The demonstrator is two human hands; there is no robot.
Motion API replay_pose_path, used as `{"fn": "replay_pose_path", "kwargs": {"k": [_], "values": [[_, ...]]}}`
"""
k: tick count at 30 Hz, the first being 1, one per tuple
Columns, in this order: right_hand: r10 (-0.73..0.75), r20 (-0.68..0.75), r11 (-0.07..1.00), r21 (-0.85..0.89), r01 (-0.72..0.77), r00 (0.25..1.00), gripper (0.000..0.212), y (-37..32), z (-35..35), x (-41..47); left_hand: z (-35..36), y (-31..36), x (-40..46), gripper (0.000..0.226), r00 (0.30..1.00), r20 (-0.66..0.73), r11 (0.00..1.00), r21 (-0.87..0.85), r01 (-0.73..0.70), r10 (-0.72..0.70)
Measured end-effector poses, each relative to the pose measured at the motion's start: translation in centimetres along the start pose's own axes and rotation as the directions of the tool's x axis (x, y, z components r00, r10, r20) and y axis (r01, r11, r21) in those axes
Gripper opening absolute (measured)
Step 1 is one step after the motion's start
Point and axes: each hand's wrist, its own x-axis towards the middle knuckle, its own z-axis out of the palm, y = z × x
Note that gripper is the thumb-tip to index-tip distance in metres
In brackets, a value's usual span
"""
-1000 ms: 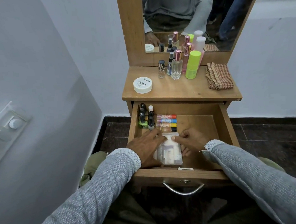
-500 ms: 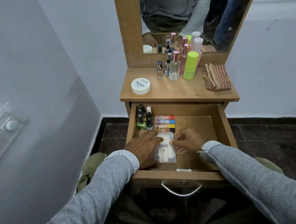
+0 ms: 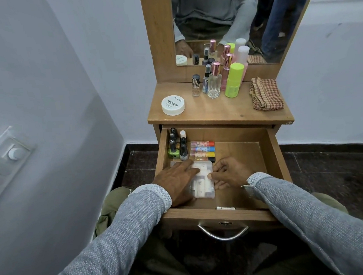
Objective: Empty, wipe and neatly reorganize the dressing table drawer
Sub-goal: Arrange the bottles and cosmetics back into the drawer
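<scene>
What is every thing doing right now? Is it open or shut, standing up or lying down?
drawer: pulled open
clear plastic case: flat in the drawer, lid shut
left hand: fingers flat on the case
right hand: fingertips touching the case's edge
nail polish bottles: standing, capped
lip balm tubes: lying down, side by side
white jar: lid on
perfume bottles: upright, capped
checked cloth: folded on the tabletop
</scene>
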Motion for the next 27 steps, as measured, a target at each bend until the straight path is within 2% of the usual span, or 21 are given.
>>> {"fn": "replay_pose_path", "kwargs": {"k": [4,21,27], "values": [[0.007,0.035,0.999,0.054,-0.009,0.999,0.013,0.0,0.2,0.2,0.3,-0.2,0.2,0.084,1.000,-0.012,1.000,-0.005,0.018,-0.018],[-0.005,0.051,0.998,0.069,0.002,0.999,0.014,0.1,0.6,0.6,1.2,-0.6,0.8,0.089,0.999,-0.042,1.000,0.014,0.019,-0.019],[0.016,0.074,0.994,0.104,-0.023,0.997,0.025,-0.1,0.5,-0.1,1.4,-0.6,0.9,0.089,0.999,-0.039,1.000,0.013,0.025,-0.024]]}}
